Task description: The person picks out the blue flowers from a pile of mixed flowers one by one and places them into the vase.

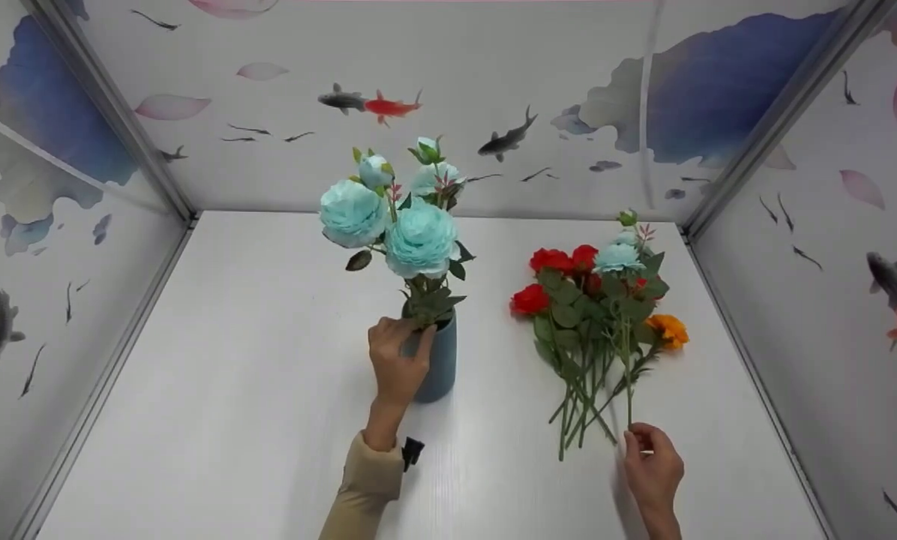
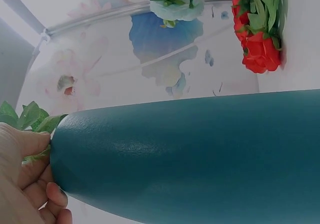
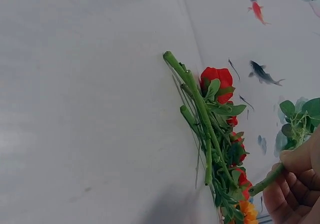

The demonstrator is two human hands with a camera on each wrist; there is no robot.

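A blue-green vase (image 1: 441,364) stands upright near the middle of the table, holding light-blue artificial flowers (image 1: 421,238) with leafy stems. At its mouth, my left hand (image 1: 398,364) pinches the flower stems among the leaves; in the left wrist view, curled fingers (image 2: 36,191) lie against the vase rim. Exactly what sits between the fingertips is partly hidden. Off to the right, my right hand (image 1: 655,461) pinches the lower end of a light-blue flower's stem (image 1: 629,390). That flower's bloom (image 1: 618,257) is raised over a bunch of other flowers. The cut stem end (image 3: 260,186) sticks out past my right fingers.
Several red roses (image 1: 550,261) and an orange flower (image 1: 669,331) lie right of the vase, their green stems (image 1: 583,405) crossing toward me. A small black clip-like object (image 1: 412,452) is beside the left cuff. Printed panels (image 1: 433,45) wall the white table (image 1: 268,337) at the back and sides.
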